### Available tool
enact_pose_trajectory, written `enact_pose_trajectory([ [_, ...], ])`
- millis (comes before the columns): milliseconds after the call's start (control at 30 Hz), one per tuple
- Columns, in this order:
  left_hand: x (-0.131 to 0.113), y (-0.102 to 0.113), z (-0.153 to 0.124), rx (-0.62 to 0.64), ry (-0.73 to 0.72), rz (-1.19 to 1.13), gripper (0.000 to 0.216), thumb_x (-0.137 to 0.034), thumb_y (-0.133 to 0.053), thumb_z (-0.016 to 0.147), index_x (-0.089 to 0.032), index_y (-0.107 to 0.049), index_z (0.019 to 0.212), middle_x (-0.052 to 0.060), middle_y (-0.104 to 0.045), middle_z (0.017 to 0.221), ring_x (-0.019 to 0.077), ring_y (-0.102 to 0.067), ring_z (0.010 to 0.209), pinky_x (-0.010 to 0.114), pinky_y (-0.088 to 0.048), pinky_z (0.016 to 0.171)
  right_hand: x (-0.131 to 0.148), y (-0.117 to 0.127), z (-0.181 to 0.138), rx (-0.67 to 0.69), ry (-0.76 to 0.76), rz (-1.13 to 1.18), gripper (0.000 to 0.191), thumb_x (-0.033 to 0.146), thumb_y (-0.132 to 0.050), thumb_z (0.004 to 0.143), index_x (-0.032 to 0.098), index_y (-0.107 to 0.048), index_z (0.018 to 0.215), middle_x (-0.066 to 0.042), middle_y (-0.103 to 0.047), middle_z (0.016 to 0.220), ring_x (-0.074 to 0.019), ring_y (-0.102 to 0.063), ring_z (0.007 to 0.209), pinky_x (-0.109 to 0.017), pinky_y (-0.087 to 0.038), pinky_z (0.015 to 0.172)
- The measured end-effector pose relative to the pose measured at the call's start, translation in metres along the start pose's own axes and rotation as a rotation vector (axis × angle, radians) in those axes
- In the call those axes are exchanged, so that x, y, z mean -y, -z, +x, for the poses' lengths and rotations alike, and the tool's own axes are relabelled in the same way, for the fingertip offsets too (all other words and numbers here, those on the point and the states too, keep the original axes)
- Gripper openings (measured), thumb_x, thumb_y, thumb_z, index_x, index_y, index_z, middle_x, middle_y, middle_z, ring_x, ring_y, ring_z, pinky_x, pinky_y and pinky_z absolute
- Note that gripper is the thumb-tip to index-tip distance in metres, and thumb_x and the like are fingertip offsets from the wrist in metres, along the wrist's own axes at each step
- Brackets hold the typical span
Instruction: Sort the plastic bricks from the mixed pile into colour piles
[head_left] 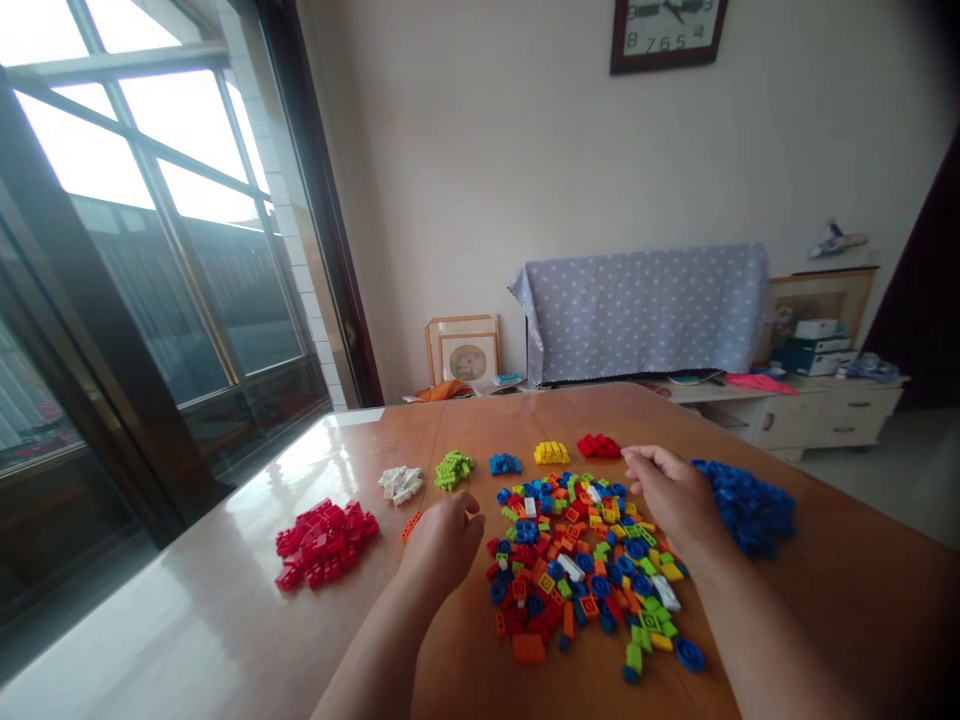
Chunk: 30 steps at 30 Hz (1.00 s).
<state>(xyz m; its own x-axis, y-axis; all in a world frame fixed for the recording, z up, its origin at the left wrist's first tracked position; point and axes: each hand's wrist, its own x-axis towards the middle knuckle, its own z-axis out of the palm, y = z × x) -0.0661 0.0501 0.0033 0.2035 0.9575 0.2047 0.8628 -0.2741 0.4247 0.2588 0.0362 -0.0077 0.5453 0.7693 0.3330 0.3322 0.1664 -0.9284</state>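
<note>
My left hand [444,540] hovers at the left edge of a mixed pile of toy building bricks [574,570]. Its fingers are curled in, and anything they hold is hidden. A short row of orange bricks [411,527] lies just beyond it. At the pile's far right side is my right hand [671,492], thumb and fingers pinched together; I cannot make out what is between them. Its fingertips are close to a small group of red bricks [598,446]. Yellow bricks [551,453] and small blue bricks [505,464] sit in groups to the left of these.
Light green bricks [454,470], white bricks [401,484] and a larger pinkish-red heap [326,543] lie on the left of the wooden table [247,610]. A big blue heap [746,505] stands right of my right hand. Beyond the table is a white cabinet [810,420].
</note>
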Motion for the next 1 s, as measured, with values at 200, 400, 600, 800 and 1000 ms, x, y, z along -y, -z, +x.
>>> enact_pose_trajectory([
  [200,-0.025,-0.004,-0.016,0.199,-0.123,0.049,0.027,-0.039,-0.058,0.087,-0.027,-0.067,0.11,0.005,-0.067,0.111,0.0205,-0.065,0.093,0.026,-0.043,0.073,-0.003,0.003,0.003,0.159,-0.058,-0.085,0.035,0.043,-0.055,0.081,0.018,-0.07,0.101,-0.005,-0.071,0.081,-0.0192,-0.065,0.072,-0.026,-0.047,0.06],
  [400,-0.03,-0.006,-0.017,0.243,-0.166,0.059,0.029,-0.034,-0.059,0.085,-0.027,-0.066,0.112,0.005,-0.062,0.111,0.02,-0.064,0.094,0.026,-0.046,0.077,-0.006,-0.003,-0.002,0.359,0.016,-0.302,0.025,0.033,-0.056,0.078,0.018,-0.073,0.09,-0.003,-0.072,0.077,-0.0172,-0.062,0.071,-0.025,-0.043,0.062],
  [600,-0.032,-0.005,-0.017,0.278,-0.216,0.003,0.025,-0.029,-0.056,0.086,-0.024,-0.066,0.108,0.007,-0.06,0.111,0.0194,-0.064,0.094,0.026,-0.048,0.082,-0.008,0.004,-0.003,0.531,0.062,-0.487,0.019,0.03,-0.056,0.078,0.019,-0.07,0.075,0.001,-0.066,0.064,-0.0148,-0.056,0.064,-0.024,-0.033,0.055],
  [800,-0.032,-0.006,-0.016,0.275,-0.238,-0.038,0.024,-0.028,-0.055,0.086,-0.024,-0.066,0.108,0.007,-0.06,0.11,0.019,-0.063,0.093,0.027,-0.048,0.084,-0.02,0.011,-0.002,0.601,0.052,-0.657,0.027,0.041,-0.065,0.076,0.02,-0.061,0.061,0.003,-0.055,0.052,-0.0122,-0.045,0.053,-0.026,-0.023,0.05],
  [1000,-0.029,-0.009,-0.016,0.273,-0.241,-0.051,0.024,-0.026,-0.056,0.085,-0.025,-0.066,0.107,0.006,-0.061,0.11,0.0193,-0.063,0.094,0.027,-0.047,0.083,-0.028,0.004,-0.004,0.614,0.029,-0.654,0.03,0.039,-0.076,0.066,0.02,-0.058,0.052,0.005,-0.048,0.045,-0.01,-0.038,0.047,-0.027,-0.019,0.05],
])
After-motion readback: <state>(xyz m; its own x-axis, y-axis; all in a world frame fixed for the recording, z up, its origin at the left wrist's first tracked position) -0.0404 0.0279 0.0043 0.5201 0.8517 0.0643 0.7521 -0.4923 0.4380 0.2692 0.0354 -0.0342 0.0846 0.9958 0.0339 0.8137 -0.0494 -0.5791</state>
